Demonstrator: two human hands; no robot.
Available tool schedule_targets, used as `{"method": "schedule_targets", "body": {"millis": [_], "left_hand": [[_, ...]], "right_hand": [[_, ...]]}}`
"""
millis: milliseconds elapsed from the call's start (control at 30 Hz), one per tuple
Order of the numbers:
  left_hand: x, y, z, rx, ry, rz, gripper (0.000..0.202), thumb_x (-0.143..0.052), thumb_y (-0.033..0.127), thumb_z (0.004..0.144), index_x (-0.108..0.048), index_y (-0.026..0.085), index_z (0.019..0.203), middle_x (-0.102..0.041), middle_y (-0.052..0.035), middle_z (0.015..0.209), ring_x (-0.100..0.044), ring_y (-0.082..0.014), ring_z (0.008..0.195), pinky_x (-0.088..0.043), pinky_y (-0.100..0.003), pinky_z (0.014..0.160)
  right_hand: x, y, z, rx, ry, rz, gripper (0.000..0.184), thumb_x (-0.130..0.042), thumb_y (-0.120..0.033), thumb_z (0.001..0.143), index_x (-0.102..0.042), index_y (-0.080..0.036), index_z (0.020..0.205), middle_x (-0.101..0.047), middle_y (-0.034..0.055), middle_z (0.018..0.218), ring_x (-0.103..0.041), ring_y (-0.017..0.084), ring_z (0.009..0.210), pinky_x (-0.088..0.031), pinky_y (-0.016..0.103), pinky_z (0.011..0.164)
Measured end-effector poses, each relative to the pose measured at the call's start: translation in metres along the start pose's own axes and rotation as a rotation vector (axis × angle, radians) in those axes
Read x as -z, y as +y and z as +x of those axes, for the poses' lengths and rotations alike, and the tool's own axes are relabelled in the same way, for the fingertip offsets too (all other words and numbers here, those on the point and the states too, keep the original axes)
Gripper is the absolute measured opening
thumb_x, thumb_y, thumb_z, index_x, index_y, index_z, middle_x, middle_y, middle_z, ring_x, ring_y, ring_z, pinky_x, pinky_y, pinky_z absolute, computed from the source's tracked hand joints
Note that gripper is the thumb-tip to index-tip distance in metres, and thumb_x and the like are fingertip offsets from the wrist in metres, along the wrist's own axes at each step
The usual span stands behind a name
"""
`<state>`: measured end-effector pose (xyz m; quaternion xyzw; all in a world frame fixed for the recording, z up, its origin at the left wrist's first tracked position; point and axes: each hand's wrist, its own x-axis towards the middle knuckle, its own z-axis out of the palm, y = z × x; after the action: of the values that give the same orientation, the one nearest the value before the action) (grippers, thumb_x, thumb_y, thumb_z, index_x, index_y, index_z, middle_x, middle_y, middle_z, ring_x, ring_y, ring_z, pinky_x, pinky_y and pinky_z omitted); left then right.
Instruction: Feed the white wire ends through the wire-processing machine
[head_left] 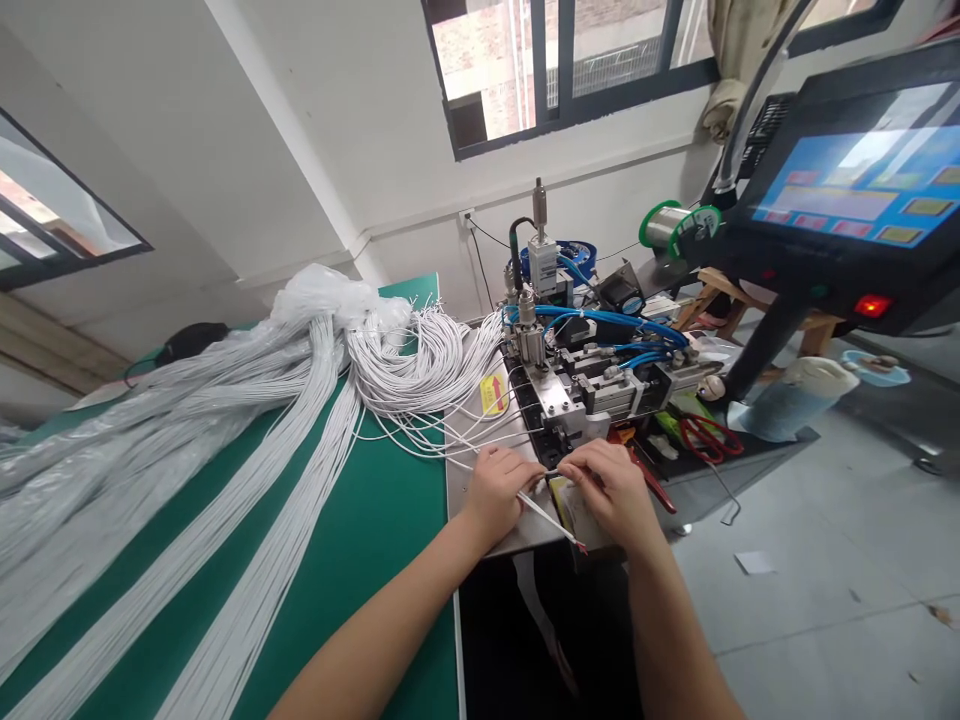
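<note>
My left hand [496, 489] is closed in a pinch on a thin white wire [546, 514] that runs down to the right, ending in small coloured tips. My right hand [613, 487] is also closed, fingers pinching the same wire close to the left hand. Both hands rest on a grey metal plate [517, 535] just in front of a small metal machine [581, 375] with blue air hoses. A large fan of loose white wires [420, 365] lies to the left of the hands.
Long bundles of white wire [225, 500] cover a green mat [375, 540]. A touch-screen panel [862, 180] stands at the upper right, a solder spool [675, 225] behind the machine. Red-handled scissors [709, 435] lie right of the machine. Grey floor lies to the right.
</note>
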<state>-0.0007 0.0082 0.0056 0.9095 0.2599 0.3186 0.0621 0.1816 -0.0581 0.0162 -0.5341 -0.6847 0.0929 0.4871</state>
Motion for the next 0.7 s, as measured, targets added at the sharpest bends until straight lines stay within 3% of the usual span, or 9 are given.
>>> {"method": "schedule_targets", "body": {"millis": [200,367,500,700], "left_hand": [[0.001,0.002,0.0,0.024,-0.048,0.026,0.02,-0.048,0.013,0.091,-0.065,0.023,0.093,-0.071,0.0017,0.082,-0.06,-0.0132,0.08,-0.032,-0.035,0.084],[0.003,0.007,0.003,0.051,-0.081,0.068,0.027,-0.047,0.013,0.09,-0.062,0.027,0.108,-0.069,0.0008,0.09,-0.06,-0.0145,0.086,-0.031,-0.036,0.087],[0.004,0.009,0.004,0.057,-0.146,0.09,0.037,-0.046,0.012,0.088,-0.057,0.029,0.119,-0.066,-0.002,0.103,-0.058,-0.0171,0.098,-0.03,-0.038,0.09],[0.003,0.008,0.004,0.056,-0.172,0.065,0.04,-0.044,0.01,0.087,-0.057,0.028,0.12,-0.064,-0.0039,0.109,-0.057,-0.0176,0.103,-0.032,-0.038,0.091]], "right_hand": [[-0.001,0.004,0.0,-0.026,0.039,-0.126,0.018,-0.054,-0.027,0.091,-0.064,-0.02,0.078,-0.067,0.0025,0.079,-0.057,0.018,0.079,-0.033,0.033,0.074],[0.004,0.022,0.002,-0.071,0.04,-0.263,0.017,-0.055,-0.023,0.086,-0.061,-0.02,0.071,-0.065,0.0024,0.074,-0.055,0.019,0.076,-0.033,0.032,0.071],[0.006,0.033,0.008,-0.11,0.015,-0.213,0.019,-0.051,-0.022,0.085,-0.058,-0.02,0.068,-0.062,0.0029,0.071,-0.053,0.019,0.073,-0.036,0.03,0.069],[0.007,0.046,0.01,-0.164,-0.058,-0.06,0.019,-0.05,-0.022,0.083,-0.055,-0.02,0.065,-0.06,0.0018,0.069,-0.053,0.018,0.071,-0.038,0.028,0.067]]}}
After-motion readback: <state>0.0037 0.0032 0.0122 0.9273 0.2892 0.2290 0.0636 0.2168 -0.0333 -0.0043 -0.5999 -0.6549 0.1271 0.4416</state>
